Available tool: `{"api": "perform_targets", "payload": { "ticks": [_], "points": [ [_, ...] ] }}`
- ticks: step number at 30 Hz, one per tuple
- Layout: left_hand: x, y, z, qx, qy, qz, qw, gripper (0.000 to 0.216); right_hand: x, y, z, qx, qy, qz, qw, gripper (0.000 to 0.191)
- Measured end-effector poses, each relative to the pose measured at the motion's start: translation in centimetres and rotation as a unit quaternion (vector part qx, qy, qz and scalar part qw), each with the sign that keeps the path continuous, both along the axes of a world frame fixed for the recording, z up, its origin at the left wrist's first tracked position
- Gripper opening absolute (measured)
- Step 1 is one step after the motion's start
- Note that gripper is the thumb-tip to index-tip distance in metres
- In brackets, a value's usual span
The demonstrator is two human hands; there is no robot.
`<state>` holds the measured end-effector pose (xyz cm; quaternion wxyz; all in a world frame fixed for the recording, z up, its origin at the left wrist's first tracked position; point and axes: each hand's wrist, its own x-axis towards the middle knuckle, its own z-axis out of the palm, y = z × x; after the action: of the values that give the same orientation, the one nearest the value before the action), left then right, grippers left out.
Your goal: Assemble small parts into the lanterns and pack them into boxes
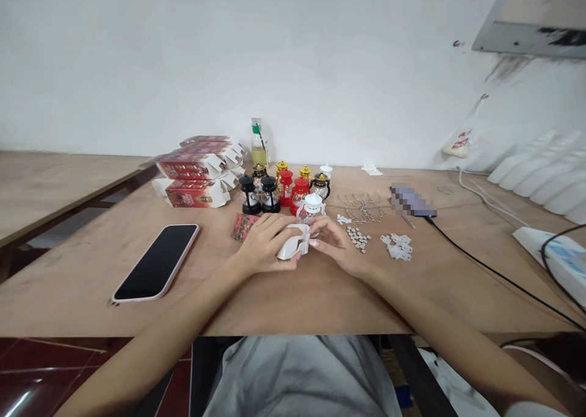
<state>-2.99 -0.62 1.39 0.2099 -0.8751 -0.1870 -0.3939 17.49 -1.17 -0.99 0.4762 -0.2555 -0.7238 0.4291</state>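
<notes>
Both of my hands are at a small cardboard box (289, 246) whose white inner flaps face me. My left hand (265, 240) is closed around its left side. At its right end, the bent fingers of my right hand (334, 243) pinch the flap edges. A red printed cardboard surface (244, 226) shows left of my left hand; whether it belongs to the same box, I cannot tell. Just behind the hands stands a white lantern (313, 206), with red lanterns (300, 192), black lanterns (270, 196) and gold-topped ones (320, 185) around it.
Red printed boxes (192, 192) with open flaps are stacked at the back left, beside a glass bottle (259, 148). A phone (158, 263) lies left. Rightward are metal wire pieces (364, 208), button cells (358, 239), white plastic tabs (398, 247), a cabled device (412, 201) and a power strip (552, 258).
</notes>
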Motion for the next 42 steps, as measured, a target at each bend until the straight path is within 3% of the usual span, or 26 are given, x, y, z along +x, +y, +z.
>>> {"api": "perform_targets", "payload": {
  "ticks": [6,11,22,28,42],
  "points": [
    [0.30,-0.05,-0.23,0.012,0.025,-0.027,0.999,0.033,-0.17,-0.34,-0.22,-0.055,0.013,0.064,0.996,0.024],
    [0.31,0.20,-0.38,0.016,-0.001,-0.054,0.998,0.047,-0.28,-0.42,-0.21,-0.087,0.044,0.052,0.994,0.026],
    [0.22,0.06,-0.49,-0.005,0.003,-0.057,0.998,0.045,-0.75,-0.36,-0.43,-0.124,0.073,0.053,0.988,0.034],
    [0.38,0.02,-0.49,0.003,0.006,-0.061,0.998,0.046,-0.60,-0.41,-0.53,-0.120,0.055,0.031,0.991,0.044],
    [0.28,0.21,-0.55,0.014,-0.007,-0.036,0.999,0.045,-0.46,-0.51,-0.25,-0.085,0.054,0.029,0.994,0.031]
  ]
}}
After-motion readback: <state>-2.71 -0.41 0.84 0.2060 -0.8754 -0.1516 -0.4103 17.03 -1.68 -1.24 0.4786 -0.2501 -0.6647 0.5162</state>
